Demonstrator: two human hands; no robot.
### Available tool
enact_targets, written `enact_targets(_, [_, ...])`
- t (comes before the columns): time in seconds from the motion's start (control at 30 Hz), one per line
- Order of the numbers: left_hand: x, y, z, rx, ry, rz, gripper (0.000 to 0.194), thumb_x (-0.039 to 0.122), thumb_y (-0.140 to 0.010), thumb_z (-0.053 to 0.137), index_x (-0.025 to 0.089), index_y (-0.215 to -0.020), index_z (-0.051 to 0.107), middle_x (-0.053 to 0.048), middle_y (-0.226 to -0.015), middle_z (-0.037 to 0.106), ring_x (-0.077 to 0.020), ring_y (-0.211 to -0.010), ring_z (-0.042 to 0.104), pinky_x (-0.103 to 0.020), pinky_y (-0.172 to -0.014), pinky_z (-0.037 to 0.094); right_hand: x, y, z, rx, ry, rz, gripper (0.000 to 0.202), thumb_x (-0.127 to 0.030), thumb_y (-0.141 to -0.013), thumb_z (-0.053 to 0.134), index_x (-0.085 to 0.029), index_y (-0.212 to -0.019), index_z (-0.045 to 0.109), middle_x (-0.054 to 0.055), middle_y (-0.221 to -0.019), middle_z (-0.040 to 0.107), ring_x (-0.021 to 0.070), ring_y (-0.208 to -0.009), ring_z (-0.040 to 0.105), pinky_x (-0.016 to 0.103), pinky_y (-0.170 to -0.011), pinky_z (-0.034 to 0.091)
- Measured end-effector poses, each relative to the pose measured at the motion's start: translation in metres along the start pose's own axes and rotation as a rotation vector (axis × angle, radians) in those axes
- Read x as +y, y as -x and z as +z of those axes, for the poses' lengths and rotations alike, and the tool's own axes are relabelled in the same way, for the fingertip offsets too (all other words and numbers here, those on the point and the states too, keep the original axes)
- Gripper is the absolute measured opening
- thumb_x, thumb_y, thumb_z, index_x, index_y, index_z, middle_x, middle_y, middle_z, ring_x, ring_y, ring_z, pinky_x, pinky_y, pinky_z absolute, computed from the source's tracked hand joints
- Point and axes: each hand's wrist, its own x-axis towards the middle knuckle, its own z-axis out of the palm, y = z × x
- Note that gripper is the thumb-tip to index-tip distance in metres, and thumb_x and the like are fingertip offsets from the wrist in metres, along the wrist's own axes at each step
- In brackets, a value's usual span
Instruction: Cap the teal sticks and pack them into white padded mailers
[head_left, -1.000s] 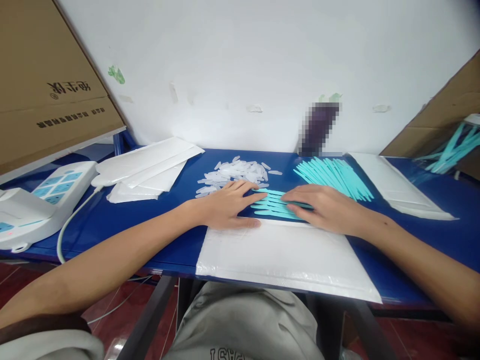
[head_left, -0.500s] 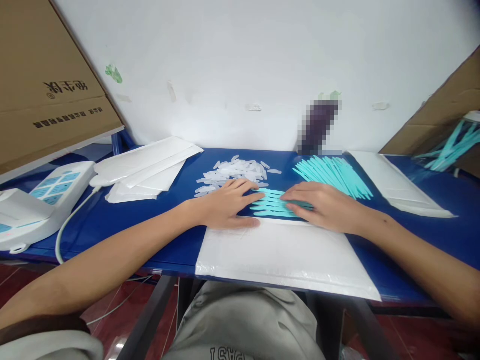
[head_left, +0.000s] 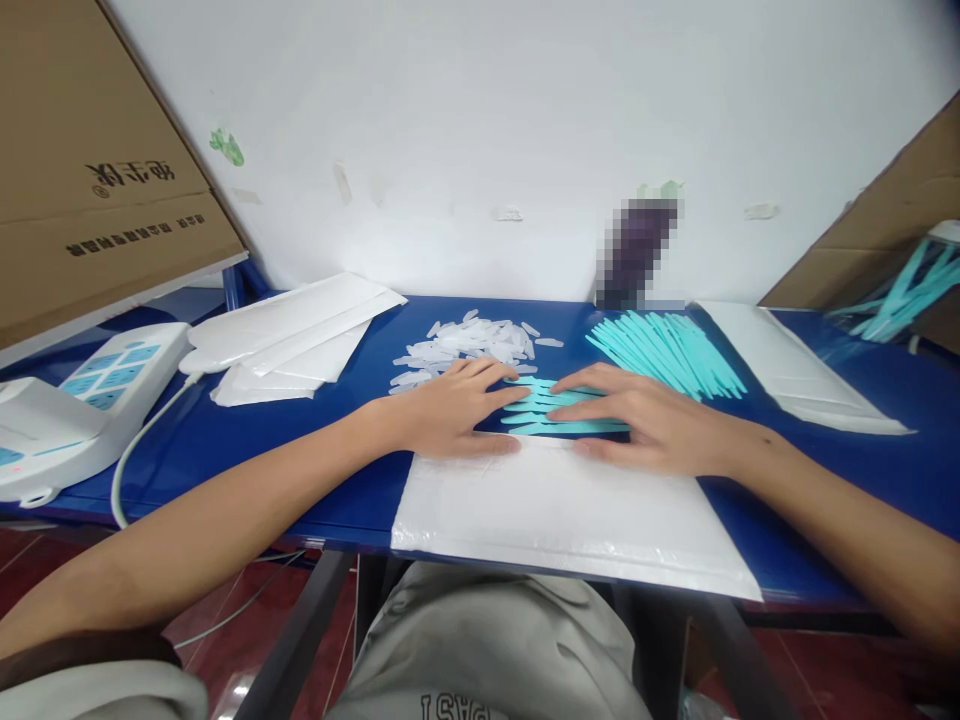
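Several turquoise strips (head_left: 534, 408) lie side by side in a row on the blue table, at the far edge of a white padded mailer (head_left: 555, 510). My left hand (head_left: 457, 410) rests flat at their left ends, fingers stretched out, the thumb on the mailer. Spread over the strips from the right is my right hand (head_left: 637, 415); its fingertips touch them and its thumb lies on the mailer. Both palms hide part of the row. Just beyond my left hand is a pile of small translucent white pieces (head_left: 480, 340). A larger heap of turquoise strips (head_left: 667, 350) sits behind my right hand.
White envelopes (head_left: 300, 335) lie at the left, beside a white power strip (head_left: 112, 400) with its cable. Another white mailer (head_left: 795, 370) is at the right. A cardboard box (head_left: 112, 190) stands at the left. More turquoise strips (head_left: 911, 290) are bagged at far right.
My right hand has opened: its fingers have spread across the strips and its thumb has come down onto the mailer. My left hand stays in place.
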Motion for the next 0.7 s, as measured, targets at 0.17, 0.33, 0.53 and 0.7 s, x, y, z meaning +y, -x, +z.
enact_targets(0.17, [0.0013, -0.0005, -0.0011, -0.023, -0.011, -0.013, 0.064, 0.059, -0.101, 0.043, 0.021, -0.153, 0.042, -0.018, -0.149, 0.046, -0.0364, -0.134, 0.043, -0.055, -0.110, 0.037, 0.0013, -0.0010, 0.0017, 0.014, 0.018, 0.053, 0.045, -0.046, -0.099, 0.054, -0.026, -0.138, 0.065, 0.014, -0.140, 0.062, 0.0321, -0.123, 0.061, 0.053, -0.097, 0.053])
enact_targets(0.33, [0.0016, -0.0005, -0.0017, -0.009, 0.006, -0.006, 0.063, 0.058, -0.101, 0.045, 0.022, -0.153, 0.042, -0.018, -0.149, 0.047, -0.0359, -0.133, 0.044, -0.055, -0.110, 0.037, 0.0014, -0.0018, 0.0038, 0.023, 0.024, 0.070, 0.046, -0.048, -0.099, 0.053, -0.022, -0.135, 0.068, 0.015, -0.140, 0.063, 0.0335, -0.124, 0.060, 0.055, -0.098, 0.052])
enact_targets(0.53, [0.0005, -0.0003, -0.0006, -0.010, 0.008, -0.008, 0.066, 0.060, -0.101, 0.044, 0.021, -0.154, 0.041, -0.018, -0.149, 0.047, -0.0358, -0.133, 0.044, -0.055, -0.110, 0.038, 0.0017, -0.0017, 0.0044, 0.040, 0.009, 0.084, 0.047, -0.047, -0.099, 0.052, -0.023, -0.137, 0.066, 0.014, -0.140, 0.063, 0.0325, -0.124, 0.062, 0.054, -0.099, 0.053])
enact_targets(0.7, [0.0017, -0.0009, -0.0007, -0.025, -0.020, -0.022, 0.066, 0.059, -0.101, 0.044, 0.016, -0.151, 0.043, -0.020, -0.148, 0.046, -0.0362, -0.134, 0.043, -0.054, -0.111, 0.037, 0.0050, -0.0020, 0.0072, 0.015, 0.037, 0.112, 0.052, -0.050, -0.100, 0.050, -0.019, -0.140, 0.063, 0.015, -0.143, 0.061, 0.0332, -0.128, 0.060, 0.054, -0.103, 0.051])
